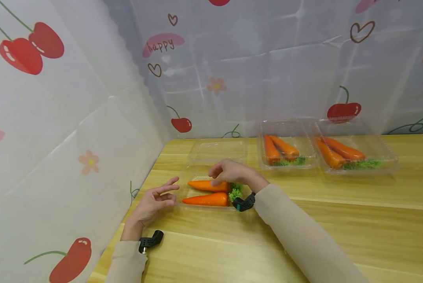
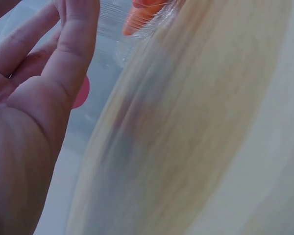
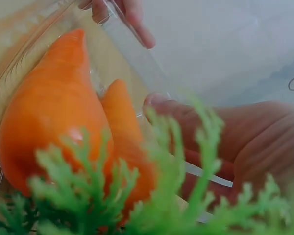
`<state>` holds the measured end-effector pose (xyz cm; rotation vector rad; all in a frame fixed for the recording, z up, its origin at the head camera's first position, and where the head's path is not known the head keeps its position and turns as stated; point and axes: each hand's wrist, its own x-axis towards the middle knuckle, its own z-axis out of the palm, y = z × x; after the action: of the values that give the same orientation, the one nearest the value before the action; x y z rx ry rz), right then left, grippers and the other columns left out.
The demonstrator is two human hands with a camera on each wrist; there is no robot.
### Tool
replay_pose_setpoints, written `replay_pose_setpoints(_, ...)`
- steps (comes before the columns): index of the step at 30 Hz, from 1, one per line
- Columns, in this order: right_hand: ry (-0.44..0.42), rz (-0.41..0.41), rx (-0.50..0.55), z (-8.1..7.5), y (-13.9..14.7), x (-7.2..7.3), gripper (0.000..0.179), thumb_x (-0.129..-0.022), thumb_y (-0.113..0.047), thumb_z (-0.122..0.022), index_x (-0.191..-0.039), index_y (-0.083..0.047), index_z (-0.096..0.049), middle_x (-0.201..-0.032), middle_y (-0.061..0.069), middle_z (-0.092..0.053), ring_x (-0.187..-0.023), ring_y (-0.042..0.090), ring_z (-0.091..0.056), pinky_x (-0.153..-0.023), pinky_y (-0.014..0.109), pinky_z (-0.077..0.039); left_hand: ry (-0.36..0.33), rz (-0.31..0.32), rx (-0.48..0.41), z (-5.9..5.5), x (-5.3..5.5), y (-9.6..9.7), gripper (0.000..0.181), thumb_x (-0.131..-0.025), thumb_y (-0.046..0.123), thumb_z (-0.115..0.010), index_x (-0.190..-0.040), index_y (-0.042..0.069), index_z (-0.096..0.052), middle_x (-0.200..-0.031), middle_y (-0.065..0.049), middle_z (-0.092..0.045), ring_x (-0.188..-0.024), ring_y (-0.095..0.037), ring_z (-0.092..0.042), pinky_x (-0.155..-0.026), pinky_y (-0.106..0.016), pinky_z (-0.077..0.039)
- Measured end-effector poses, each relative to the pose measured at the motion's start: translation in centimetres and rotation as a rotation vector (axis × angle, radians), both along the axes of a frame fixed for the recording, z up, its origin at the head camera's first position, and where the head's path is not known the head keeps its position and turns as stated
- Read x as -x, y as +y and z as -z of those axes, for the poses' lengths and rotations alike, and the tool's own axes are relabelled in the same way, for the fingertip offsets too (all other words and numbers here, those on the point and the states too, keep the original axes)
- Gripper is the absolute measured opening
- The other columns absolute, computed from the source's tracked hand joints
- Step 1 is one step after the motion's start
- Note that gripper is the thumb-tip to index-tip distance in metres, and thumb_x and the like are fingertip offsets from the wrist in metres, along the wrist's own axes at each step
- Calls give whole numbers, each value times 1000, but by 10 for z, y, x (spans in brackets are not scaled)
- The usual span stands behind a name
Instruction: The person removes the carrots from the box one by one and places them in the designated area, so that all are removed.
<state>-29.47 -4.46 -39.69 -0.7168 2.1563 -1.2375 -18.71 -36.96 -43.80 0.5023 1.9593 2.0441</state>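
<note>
A clear plastic clamshell box lies on the table with its lid folded back. Inside are two carrots side by side, the nearer carrot and the farther carrot, tips to the left and green tops to the right. Over the farther carrot hovers my right hand, fingers loosely bent; in the right wrist view its thumb is beside the carrots, gripping neither. My left hand is at the box's left edge, fingers extended; whether it touches the plastic I cannot tell.
Two closed clear boxes, a middle one and a right one, stand at the back right, each with two carrots inside. A cherry-print cloth hangs behind the wooden table and along its left side.
</note>
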Motion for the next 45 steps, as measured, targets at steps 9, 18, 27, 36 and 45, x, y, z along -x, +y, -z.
replay_pose_setpoints(9, -32, 2, -95, 0, -5, 1, 34, -87, -9, -83, -119, -8, -73, -123, 11, -66, -107, 24, -58, -86, 31, -54, 6, 8, -6, 1, 3, -1, 54, -96, -11, -62, -143, -24, -39, -172, -11, -22, -90, -11, -65, -83, -23, -59)
replay_pose_setpoints(18, 49, -33, -200, 0, -10, -2, 40, -85, -15, -86, -123, -13, -73, -136, 15, -65, -123, 28, -60, -97, 38, -55, -5, -3, -19, 5, 1, -2, 54, -95, -11, -63, -143, -22, -40, -172, -8, -25, -90, -10, -65, -83, -21, -58)
replay_pose_setpoints(27, 65, 10, -186, -2, -10, -3, 37, -84, -11, -85, -119, -14, -73, -129, 12, -66, -114, 25, -61, -90, 36, -55, 1, 7, -40, 6, 1, -1, 54, -95, -12, -62, -144, -21, -41, -172, -12, -21, -89, -9, -65, -82, -21, -58)
replay_pose_setpoints(36, 70, 67, -111, -9, -3, -5, 40, -81, -11, -85, -120, -14, -74, -128, 11, -68, -112, 24, -64, -81, 32, -57, 4, 10, -26, 6, 0, -2, 52, -97, -13, -59, -145, -21, -40, -172, -10, -23, -89, -10, -65, -82, -21, -57)
replay_pose_setpoints(45, 26, 147, 16, -19, 9, -13, 41, -85, -12, -79, -125, -10, -71, -122, 13, -67, -102, 25, -65, -76, 32, -59, -11, -2, -31, 6, 1, -1, 55, -96, -12, -60, -146, -21, -38, -173, -12, -20, -88, -9, -65, -83, -21, -57)
